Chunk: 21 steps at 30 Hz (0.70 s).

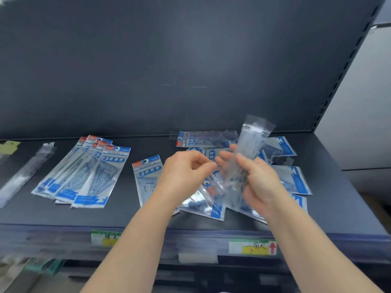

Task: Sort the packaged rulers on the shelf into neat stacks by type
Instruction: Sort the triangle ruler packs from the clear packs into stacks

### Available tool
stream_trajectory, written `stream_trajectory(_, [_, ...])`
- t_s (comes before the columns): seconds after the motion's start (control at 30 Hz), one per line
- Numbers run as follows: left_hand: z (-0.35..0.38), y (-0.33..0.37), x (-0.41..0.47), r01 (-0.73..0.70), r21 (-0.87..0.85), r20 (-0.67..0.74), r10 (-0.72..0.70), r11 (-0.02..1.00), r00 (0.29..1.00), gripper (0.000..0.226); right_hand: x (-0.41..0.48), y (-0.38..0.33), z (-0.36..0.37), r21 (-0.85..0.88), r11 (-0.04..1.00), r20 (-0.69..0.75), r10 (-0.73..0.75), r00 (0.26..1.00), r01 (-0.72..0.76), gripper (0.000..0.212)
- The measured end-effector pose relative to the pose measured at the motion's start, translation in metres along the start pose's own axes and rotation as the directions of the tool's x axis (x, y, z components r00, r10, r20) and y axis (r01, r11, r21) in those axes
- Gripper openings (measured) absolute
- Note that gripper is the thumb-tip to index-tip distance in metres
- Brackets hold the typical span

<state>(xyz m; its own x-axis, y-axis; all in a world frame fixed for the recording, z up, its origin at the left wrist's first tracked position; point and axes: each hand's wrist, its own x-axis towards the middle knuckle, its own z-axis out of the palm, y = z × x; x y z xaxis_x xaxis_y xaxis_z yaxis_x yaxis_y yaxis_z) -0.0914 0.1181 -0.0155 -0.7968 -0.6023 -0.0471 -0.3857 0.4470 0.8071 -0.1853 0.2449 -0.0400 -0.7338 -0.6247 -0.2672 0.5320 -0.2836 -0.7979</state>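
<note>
My right hand grips a clear, narrow ruler packet, holding it upright above a loose pile of blue-and-white geometric ruler packets on the dark shelf. My left hand hovers just left of that packet, fingers curled, holding nothing I can see. A fanned stack of the same blue packets lies at the left. One single blue packet lies beside my left wrist. A long clear ruler packet lies at the far left.
The shelf's dark back panel rises behind everything. Price labels sit on the front rail. A slotted upright bounds the right side, with a grey wall beyond. Blurred items show on the lower shelf at bottom left.
</note>
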Motion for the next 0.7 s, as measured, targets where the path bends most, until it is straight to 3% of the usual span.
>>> stream_trajectory(0.07, [-0.013, -0.007, 0.005, -0.009, 0.19, -0.103, 0.029, 0.982, 0.994, 0.005, -0.001, -0.016, -0.014, -0.219, 0.974, -0.062, -0.067, 0.996, 0.052, 0.017])
stream_trajectory(0.1, [-0.019, -0.011, 0.006, -0.011, 0.306, -0.074, 0.036, 0.952, 0.997, 0.003, -0.001, -0.023, -0.023, -0.363, 0.93, -0.072, -0.079, 0.994, 0.048, 0.016])
stream_trajectory(0.2, [-0.024, -0.025, 0.004, -0.111, 0.522, 0.241, -0.021, 0.846, 0.97, 0.014, -0.002, -0.032, -0.047, -0.662, 0.75, -0.038, -0.003, 0.999, -0.023, 0.026])
stream_trajectory(0.3, [-0.005, -0.035, 0.002, -0.249, 0.572, 0.399, 0.0, 0.782, 0.917, 0.032, -0.001, -0.025, -0.057, -0.849, 0.523, -0.055, 0.046, 0.997, -0.071, 0.025])
stream_trajectory(0.4, [0.011, -0.037, 0.012, -0.307, 0.551, 0.401, 0.076, 0.776, 0.913, 0.039, 0.001, -0.018, -0.06, -0.955, 0.295, -0.036, 0.011, 0.999, -0.038, 0.03])
stream_trajectory(0.5, [0.01, -0.04, 0.024, -0.273, 0.575, 0.33, 0.087, 0.771, 0.94, 0.043, 0.001, -0.02, -0.064, -0.99, 0.141, -0.028, -0.015, 0.999, -0.025, 0.035])
stream_trajectory(0.57, [0.006, -0.041, 0.026, -0.199, 0.621, 0.228, 0.068, 0.758, 0.971, 0.04, 0.002, -0.021, -0.066, -0.989, 0.143, -0.023, -0.024, 0.999, -0.019, 0.028])
stream_trajectory(0.6, [0.005, -0.039, 0.025, -0.158, 0.596, 0.168, 0.07, 0.787, 0.983, 0.037, 0.002, -0.022, -0.065, -0.978, 0.206, -0.026, -0.034, 0.999, -0.018, 0.021])
stream_trajectory(0.7, [0.009, -0.03, 0.02, -0.065, 0.284, 0.069, 0.047, 0.957, 0.997, 0.022, 0.001, -0.023, -0.05, -0.795, 0.607, -0.032, -0.045, 0.998, 0.002, 0.015])
